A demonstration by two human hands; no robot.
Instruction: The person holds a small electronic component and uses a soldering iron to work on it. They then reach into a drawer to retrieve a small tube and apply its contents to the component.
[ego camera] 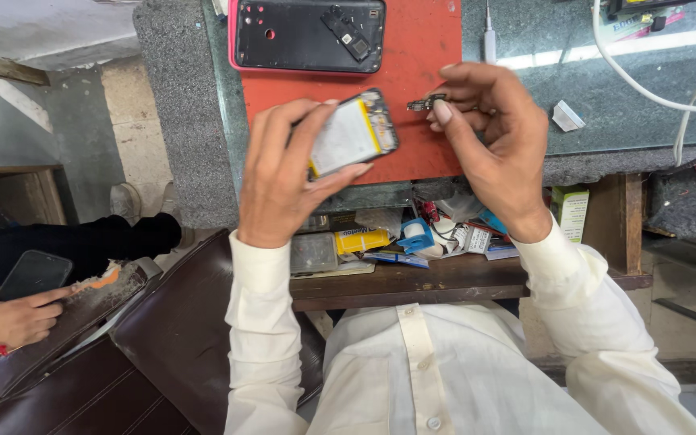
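Two bare hands are raised over a red work mat [420, 48], both in cream shirt sleeves. The left hand [283, 173] is turned palm-down with its fingers wrapped round an opened phone [354, 133], gripping it by the edges so that the pale battery and yellow strip face up and tilt to the right. The right hand [489, 137] is just right of it, thumb and forefinger pinched together on a small dark circuit part [426, 103], which hangs just beside the phone's far right corner without touching it. The two hands are near each other but apart.

At the far edge of the mat lies a black phone back cover [308, 34] with a pink rim, inside facing up. Below the counter, an open wooden shelf [412, 286] holds a jumble: a yellow packet [361, 239], a blue-and-white tape roll [417, 234], small boxes and flat parts.

The counter [606, 97] is dark green glass, with white cables [646, 89] curling across its right side and a screwdriver [489, 36] just right of the mat. At the near left, another person's hand [6, 318] holds a dark smartphone [32, 274] over a brown seat [179, 338].
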